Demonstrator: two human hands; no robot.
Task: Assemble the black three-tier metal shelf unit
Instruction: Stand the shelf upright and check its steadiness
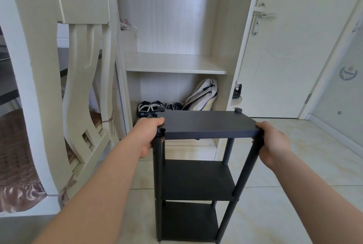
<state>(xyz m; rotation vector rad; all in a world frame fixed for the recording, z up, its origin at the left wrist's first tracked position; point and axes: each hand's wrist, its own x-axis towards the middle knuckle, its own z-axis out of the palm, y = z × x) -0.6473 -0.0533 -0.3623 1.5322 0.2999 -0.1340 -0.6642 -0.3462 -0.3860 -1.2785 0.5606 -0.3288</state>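
The black metal shelf unit stands upright on the tiled floor, with three flat tiers joined by round black posts. Its top tier has round caps at the two far corners. My left hand grips the near left corner of the top tier, thumb on top and fingers curled under by the post. My right hand grips the near right corner the same way. The middle tier and bottom tier carry nothing.
An open cream wardrobe stands right behind the unit, with shoes and a bag on its bottom. A cream chair stands close on the left. A closed white door is at the right.
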